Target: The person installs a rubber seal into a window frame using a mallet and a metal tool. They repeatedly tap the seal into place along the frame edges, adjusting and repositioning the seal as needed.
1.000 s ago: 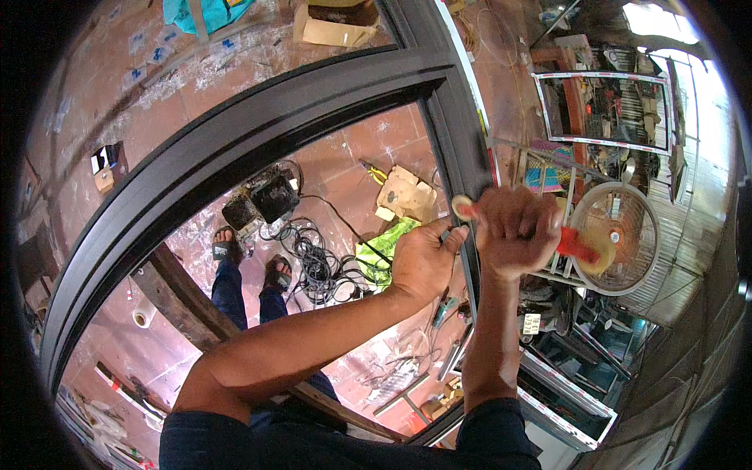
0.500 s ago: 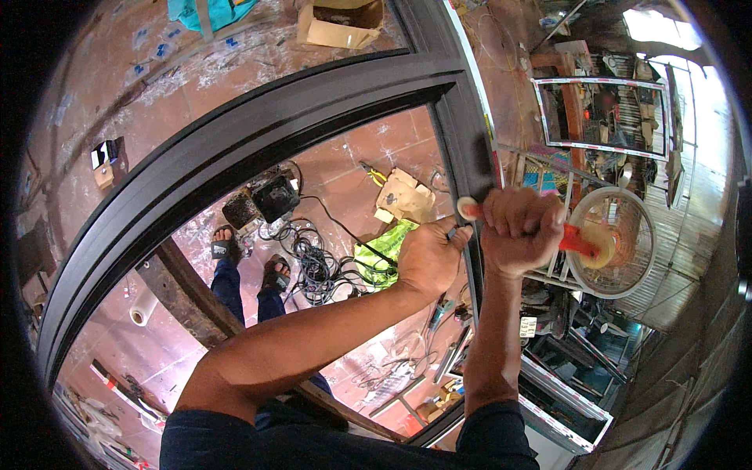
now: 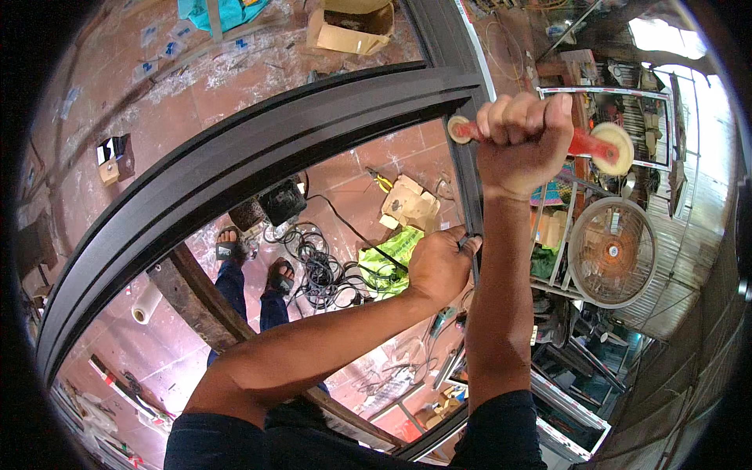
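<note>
My right hand (image 3: 523, 145) is wrapped round the red handle of a spline roller (image 3: 586, 142), raised over the right-hand bar of a dark metal frame (image 3: 266, 129). The roller has a small cream wheel at its left end and a larger one at its right end. Lower down the same bar, my left hand (image 3: 439, 270) is closed in a pinch at its inner edge. Something small and dark shows between thumb and fingers; its kind is hidden.
Below the frame lie coiled black cables (image 3: 313, 262), a lime-green bag (image 3: 389, 262), flattened cardboard (image 3: 411, 202) and yellow-handled pliers (image 3: 383, 182). A round fan (image 3: 613, 251) stands at right. An open cardboard box (image 3: 352, 31) sits beyond the frame. A wooden beam (image 3: 196, 298) crosses underneath, near my feet.
My right hand has moved up and away along the bar with the spline roller. My left hand has shifted slightly right and nearer, still pinched at the bar.
</note>
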The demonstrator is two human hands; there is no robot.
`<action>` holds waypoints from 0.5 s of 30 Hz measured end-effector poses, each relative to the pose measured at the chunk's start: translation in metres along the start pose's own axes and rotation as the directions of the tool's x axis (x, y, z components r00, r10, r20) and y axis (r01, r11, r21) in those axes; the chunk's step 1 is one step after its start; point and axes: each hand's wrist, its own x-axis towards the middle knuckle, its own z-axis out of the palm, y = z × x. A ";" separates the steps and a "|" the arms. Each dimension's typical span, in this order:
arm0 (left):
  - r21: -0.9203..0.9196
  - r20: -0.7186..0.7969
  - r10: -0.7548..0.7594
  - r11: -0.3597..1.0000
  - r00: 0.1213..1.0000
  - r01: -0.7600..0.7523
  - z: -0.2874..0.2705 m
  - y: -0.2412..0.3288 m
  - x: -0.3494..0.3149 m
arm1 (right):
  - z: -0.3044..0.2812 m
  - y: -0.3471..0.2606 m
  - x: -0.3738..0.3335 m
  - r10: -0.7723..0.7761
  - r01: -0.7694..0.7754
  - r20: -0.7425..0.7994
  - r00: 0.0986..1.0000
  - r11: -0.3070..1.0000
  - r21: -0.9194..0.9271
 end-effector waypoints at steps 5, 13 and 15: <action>-0.006 0.018 -0.064 0.998 0.998 0.064 0.001 0.000 0.001 | 0.014 0.005 0.016 0.017 -0.022 -0.051 0.999 0.996 -0.092; -0.125 0.034 -0.113 0.985 0.993 0.116 0.001 0.007 -0.004 | -0.001 -0.003 0.000 0.047 -0.052 -0.057 0.997 0.995 -0.090; -0.202 0.049 -0.144 0.968 0.988 0.151 0.005 0.006 -0.003 | -0.010 -0.017 -0.022 0.068 -0.071 -0.023 0.997 0.990 -0.124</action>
